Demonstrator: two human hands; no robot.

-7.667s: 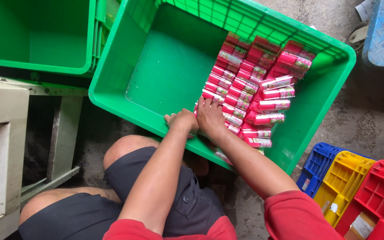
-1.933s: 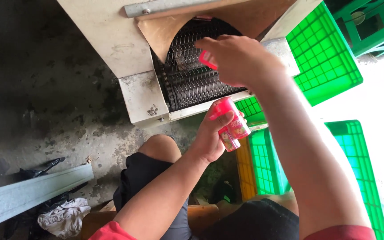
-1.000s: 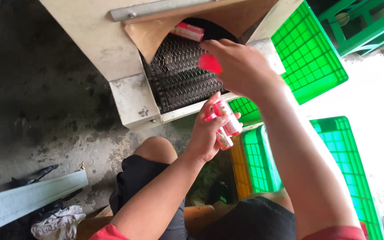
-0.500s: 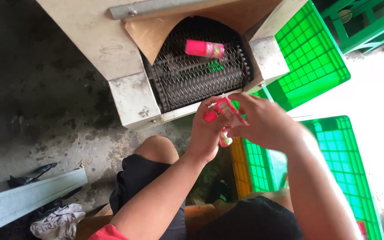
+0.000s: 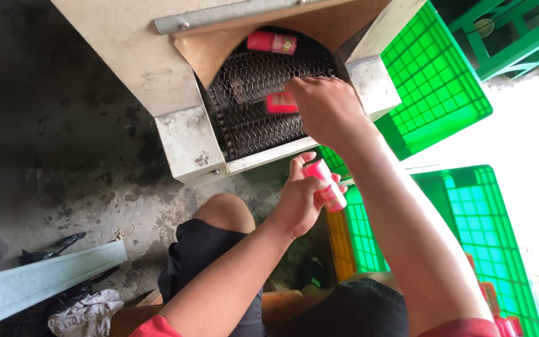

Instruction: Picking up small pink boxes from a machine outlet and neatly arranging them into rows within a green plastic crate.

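Observation:
My right hand [image 5: 325,109] reaches up to the wire-mesh conveyor belt [image 5: 244,118] inside a grey metal machine and grips a small red tube [image 5: 281,102] lying against the mesh. Below it, my left hand [image 5: 304,200] holds a short bundle of red-and-white tubes [image 5: 325,184] upright in front of my knee. Another red tube [image 5: 272,42] lies on the belt farther in, under the brown cardboard flap [image 5: 219,43].
Green plastic crates stand to the right [image 5: 438,81] and lower right [image 5: 488,237], with a yellow crate [image 5: 341,243] beside my leg. A grey metal rail [image 5: 38,284] and a crumpled rag [image 5: 85,312] lie on the stained concrete floor at lower left.
My right hand went from the bundle in my left hand up to the belt with one red tube. The tube laid earlier has travelled farther up the belt.

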